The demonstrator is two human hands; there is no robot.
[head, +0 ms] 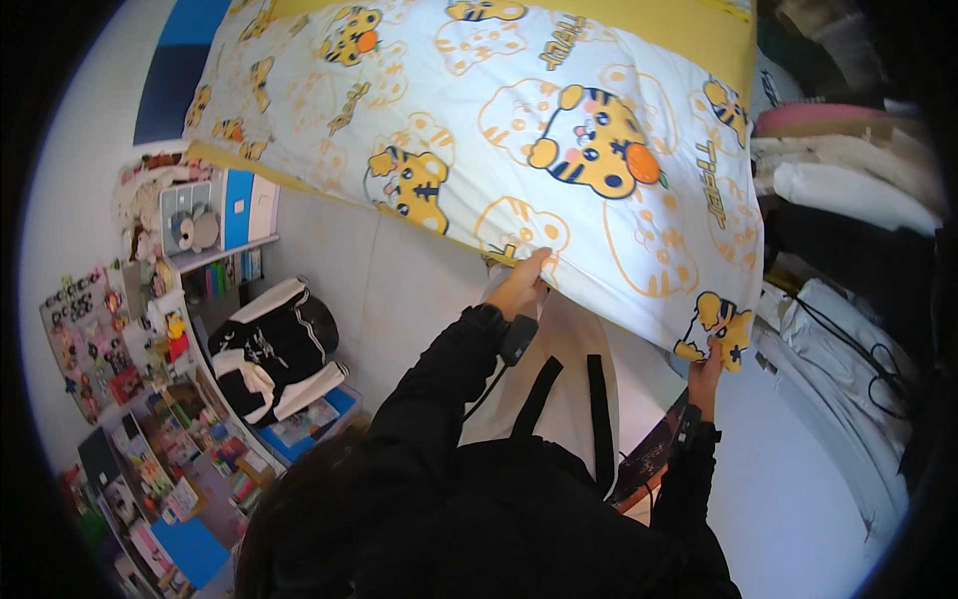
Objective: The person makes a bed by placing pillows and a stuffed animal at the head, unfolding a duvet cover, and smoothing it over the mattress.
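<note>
A white fabric sheet or cover, printed with orange tiger cartoons and edged in yellow, stretches across the upper part of the view. My left hand grips its near edge around the middle. At the lower right corner of the cloth, my right hand pinches the fabric by a printed tiger. The cloth hangs fairly taut between both hands, with soft creases along its lower edge. Its far side runs out past the top of the view. Both wrists wear black straps with small dark devices and cables.
On the left, a shelf desk carries books, toys and plush figures. A black-and-white jacket is draped over a chair near it. At right lie piled white and dark fabrics with a black cable. Pale floor shows below the cloth.
</note>
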